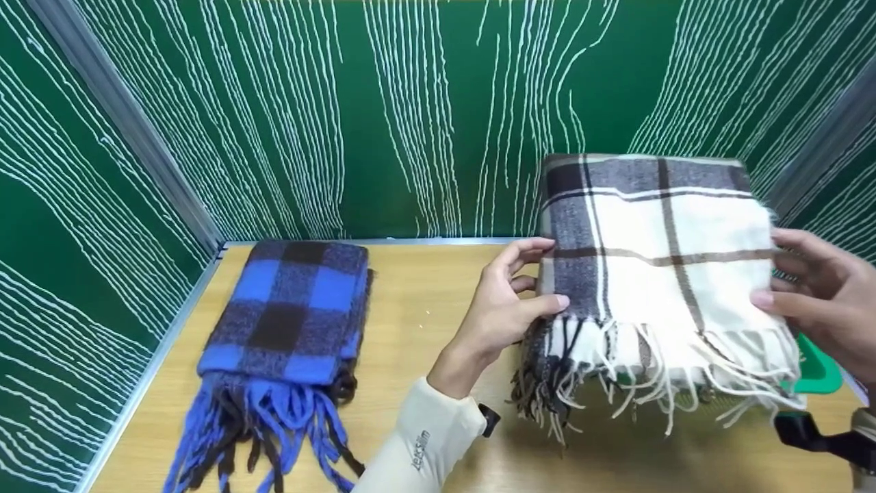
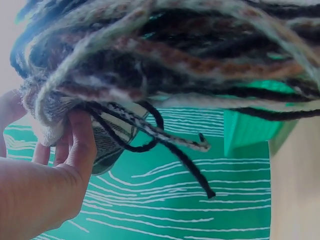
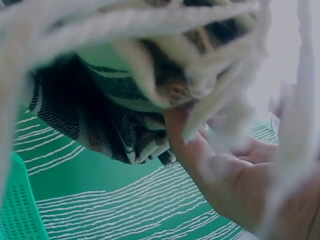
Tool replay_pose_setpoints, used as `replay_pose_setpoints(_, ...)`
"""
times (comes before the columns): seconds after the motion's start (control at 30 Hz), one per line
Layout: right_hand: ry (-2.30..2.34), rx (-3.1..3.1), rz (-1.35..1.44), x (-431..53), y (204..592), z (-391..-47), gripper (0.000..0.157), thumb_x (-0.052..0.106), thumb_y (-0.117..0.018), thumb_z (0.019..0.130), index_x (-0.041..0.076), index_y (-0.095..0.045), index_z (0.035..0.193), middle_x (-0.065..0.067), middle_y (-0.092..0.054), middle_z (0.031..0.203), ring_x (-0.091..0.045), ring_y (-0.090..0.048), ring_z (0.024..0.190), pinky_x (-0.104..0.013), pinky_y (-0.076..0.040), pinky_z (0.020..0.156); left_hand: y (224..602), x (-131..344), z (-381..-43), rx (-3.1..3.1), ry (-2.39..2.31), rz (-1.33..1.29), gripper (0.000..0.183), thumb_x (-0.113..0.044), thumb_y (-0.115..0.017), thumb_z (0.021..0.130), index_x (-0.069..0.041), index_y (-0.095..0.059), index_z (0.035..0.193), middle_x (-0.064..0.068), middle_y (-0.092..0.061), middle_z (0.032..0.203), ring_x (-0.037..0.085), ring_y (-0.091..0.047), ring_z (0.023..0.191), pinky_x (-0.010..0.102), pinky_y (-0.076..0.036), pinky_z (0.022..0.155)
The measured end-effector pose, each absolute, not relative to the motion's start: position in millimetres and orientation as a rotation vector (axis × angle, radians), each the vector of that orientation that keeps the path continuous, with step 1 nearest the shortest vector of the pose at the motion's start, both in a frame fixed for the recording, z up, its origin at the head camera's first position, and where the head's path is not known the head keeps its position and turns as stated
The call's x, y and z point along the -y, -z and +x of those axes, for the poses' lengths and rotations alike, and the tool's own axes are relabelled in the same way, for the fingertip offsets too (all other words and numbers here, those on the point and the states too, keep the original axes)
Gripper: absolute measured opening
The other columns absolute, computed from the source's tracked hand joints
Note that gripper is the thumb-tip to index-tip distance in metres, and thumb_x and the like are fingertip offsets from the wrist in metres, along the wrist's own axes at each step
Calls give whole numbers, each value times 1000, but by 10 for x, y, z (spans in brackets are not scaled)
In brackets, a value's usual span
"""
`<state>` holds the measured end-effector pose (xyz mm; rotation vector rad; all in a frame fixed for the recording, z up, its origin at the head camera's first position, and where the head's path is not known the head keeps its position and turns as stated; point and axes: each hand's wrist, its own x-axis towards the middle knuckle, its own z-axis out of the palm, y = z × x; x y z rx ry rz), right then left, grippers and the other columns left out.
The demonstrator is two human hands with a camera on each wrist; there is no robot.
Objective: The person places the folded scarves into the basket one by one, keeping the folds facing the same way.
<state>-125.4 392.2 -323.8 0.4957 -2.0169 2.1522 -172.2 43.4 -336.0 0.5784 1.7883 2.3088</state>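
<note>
A folded white, grey and brown plaid scarf (image 1: 718,219) is held up on the right of the head view, its knotted fringe hanging toward the front. My left hand (image 1: 503,298) grips its left edge, thumb on the upper face. On the opposite edge, my right hand (image 1: 828,294) holds it with the thumb on top and the fingers round the side. Both wrist views look up from under the fringe, which covers part of the right hand (image 3: 235,175). A second folded scarf (image 1: 287,311), blue and black checked, lies on the left, with its fringe toward me.
Partly hidden beneath the plaid scarf is a green plastic basket (image 1: 825,373), whose perforated wall (image 3: 20,210) shows in the right wrist view. The wooden table (image 1: 417,335) is bounded by green panels (image 1: 356,137) with white wavy lines at the back and sides.
</note>
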Motion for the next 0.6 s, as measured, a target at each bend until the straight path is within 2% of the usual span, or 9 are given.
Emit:
replay_pose_setpoints(0.3,-2246,1934,493,-4231,3233,-1272,77,-38,-41,85,7,-57,145,-7,-75,124,-21,-78,96,-33,-64,65,3277,-590,-1723,-1743,-2295,649,65,15,-73,80,-6,-59,140,6,-63,129,17,-68,92,32,-60,80)
replay_pose_setpoints(0.47,-2141,1936,447,-4375,3281,-1286,79,-36,-43,83,12,-57,144,-1,-75,121,-14,-77,94,-25,-62,68,3231,-680,-1723,-1732,-2285,696,66,15,-74,80,-6,-58,141,4,-62,130,16,-68,93,32,-60,81)
replay_pose_setpoints(0.6,-2107,1856,399,-4421,3295,-1266,80,-34,-43,80,13,-59,142,-1,-75,120,-10,-76,96,-18,-59,74,3197,-761,-1726,-1728,-2280,733,66,15,-74,81,-5,-58,141,4,-62,130,14,-67,94,30,-60,82)
